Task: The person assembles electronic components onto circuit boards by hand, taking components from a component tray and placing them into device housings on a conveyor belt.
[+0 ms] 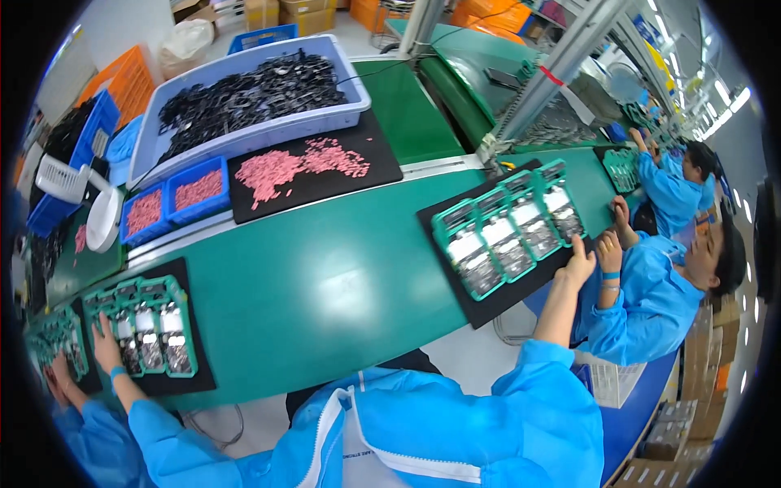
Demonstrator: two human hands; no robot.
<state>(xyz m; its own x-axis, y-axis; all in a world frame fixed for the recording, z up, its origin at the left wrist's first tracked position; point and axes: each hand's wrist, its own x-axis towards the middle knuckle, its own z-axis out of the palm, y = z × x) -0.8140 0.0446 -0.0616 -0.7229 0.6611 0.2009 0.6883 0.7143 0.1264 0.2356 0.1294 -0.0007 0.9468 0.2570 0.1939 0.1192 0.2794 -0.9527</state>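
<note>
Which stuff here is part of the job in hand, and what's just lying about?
Likely in the job:
- right green tray, right hand at its edge
- left green tray, left hand at it

Apparently lying about:
- white basket
- cardboard boxes
- pink pieces (untouched, role unclear)

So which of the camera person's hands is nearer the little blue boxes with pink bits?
Left. The left hand is on the near side of the blue boxes; the right hand is far off to their right.
</note>
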